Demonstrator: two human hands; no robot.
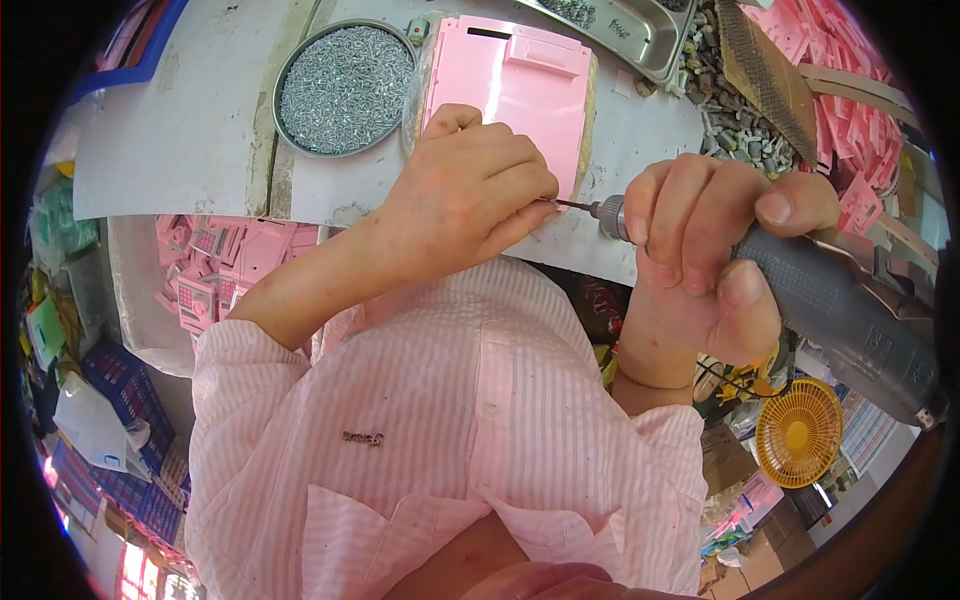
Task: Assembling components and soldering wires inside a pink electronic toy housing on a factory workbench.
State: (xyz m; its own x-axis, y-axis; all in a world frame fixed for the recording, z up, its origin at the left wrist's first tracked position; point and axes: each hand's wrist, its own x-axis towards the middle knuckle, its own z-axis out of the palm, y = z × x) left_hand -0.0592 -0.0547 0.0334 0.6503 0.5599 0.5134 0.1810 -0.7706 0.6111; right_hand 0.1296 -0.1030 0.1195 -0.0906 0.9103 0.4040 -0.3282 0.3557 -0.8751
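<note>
My right hand (700, 240) is wrapped round a dark grey electric screwdriver (830, 300). Its thin bit points left and reaches the fingertips of my left hand (475, 190). Those fingers are curled and pinched together at the bit's tip; whatever they hold is too small or hidden to make out. Just beyond my left hand lies a flat pink plastic casing (510, 80) with a dark slot near its far edge, partly covered by the hand. A round metal dish (345, 90) full of small silvery screws stands to the left of the casing.
A metal tray (625, 35) with small parts sits at the far right, beside a heap of small grey metal pieces (750, 130). Many pink plastic parts (855, 70) are piled further right. Below the table's left edge, a lined bin (140, 290) holds more pink parts.
</note>
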